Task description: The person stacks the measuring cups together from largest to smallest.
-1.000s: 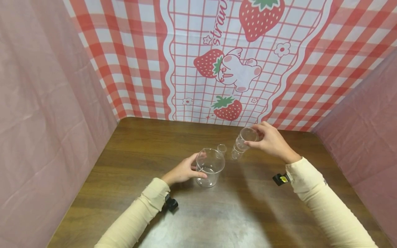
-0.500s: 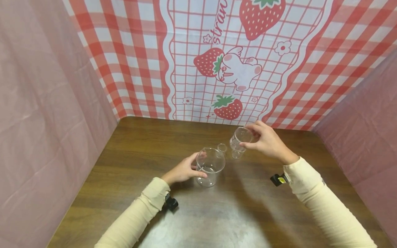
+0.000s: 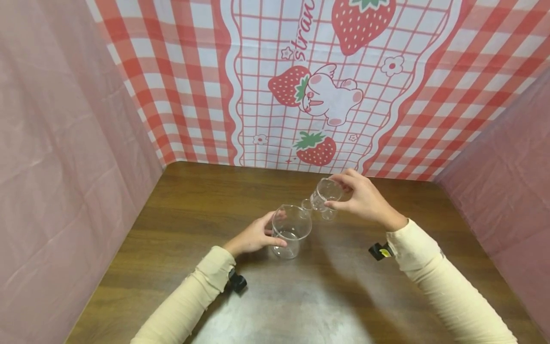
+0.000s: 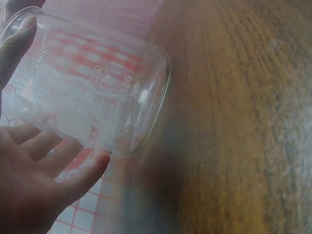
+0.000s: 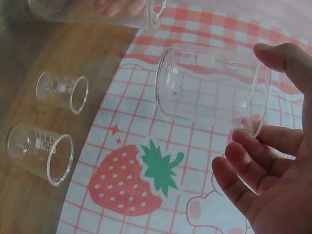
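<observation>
A large glass beaker (image 3: 289, 246) stands upright on the table. My left hand (image 3: 252, 236) curves round its left side, thumb in front and fingers behind. White volume marks show on this large beaker (image 4: 112, 97) in the left wrist view. With thumb and fingers near its rim, my right hand (image 3: 366, 201) holds a medium glass beaker (image 5: 209, 83) up off the table. Beneath and beside it, two small glass beakers, one at the left (image 3: 306, 205) and one at the right (image 3: 329, 215), stand on the table, the right one partly hidden in the head view.
The brown wooden table (image 3: 193, 200) ends at a red-and-white strawberry cloth (image 3: 318, 95) hanging behind it. Pink curtains hang at the left (image 3: 77, 143) and right (image 3: 502, 167). Each sleeve carries a small black wrist camera.
My right hand has moved left with the medium beaker, from above the right small beaker toward the left one and the large beaker. My left hand and the large beaker have stayed put.
</observation>
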`<state>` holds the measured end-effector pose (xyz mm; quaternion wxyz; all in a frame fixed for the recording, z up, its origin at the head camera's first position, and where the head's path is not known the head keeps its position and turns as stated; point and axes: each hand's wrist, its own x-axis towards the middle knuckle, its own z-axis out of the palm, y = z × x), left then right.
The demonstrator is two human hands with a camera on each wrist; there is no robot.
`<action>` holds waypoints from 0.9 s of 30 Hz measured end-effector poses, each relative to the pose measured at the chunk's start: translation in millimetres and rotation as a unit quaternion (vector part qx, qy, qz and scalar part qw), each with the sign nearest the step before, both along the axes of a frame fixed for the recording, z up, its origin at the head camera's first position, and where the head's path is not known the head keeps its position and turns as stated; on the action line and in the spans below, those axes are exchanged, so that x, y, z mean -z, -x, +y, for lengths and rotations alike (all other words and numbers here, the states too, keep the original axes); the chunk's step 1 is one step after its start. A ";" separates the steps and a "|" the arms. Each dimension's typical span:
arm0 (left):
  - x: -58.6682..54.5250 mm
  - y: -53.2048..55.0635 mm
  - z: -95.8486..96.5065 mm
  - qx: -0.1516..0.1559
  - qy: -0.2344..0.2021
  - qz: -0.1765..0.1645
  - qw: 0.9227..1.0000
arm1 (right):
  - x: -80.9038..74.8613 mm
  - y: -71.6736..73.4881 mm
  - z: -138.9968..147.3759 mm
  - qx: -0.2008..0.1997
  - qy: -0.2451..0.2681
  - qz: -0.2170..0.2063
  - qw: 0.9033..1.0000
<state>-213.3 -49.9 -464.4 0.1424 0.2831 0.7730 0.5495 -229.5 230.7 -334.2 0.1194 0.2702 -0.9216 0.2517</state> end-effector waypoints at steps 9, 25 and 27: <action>-25.7 -13.4 -4.0 0.002 -0.011 -0.002 1.000 | 1.8 -2.7 -9.5 -0.028 0.013 0.029 0.999; -25.2 -14.1 -3.0 0.002 -0.010 -0.004 1.000 | 7.3 -8.3 -23.0 -0.051 0.021 0.005 0.998; -24.6 -14.2 -3.1 0.004 -0.008 -0.001 1.000 | 8.4 -8.4 -24.5 -0.057 0.020 0.009 0.998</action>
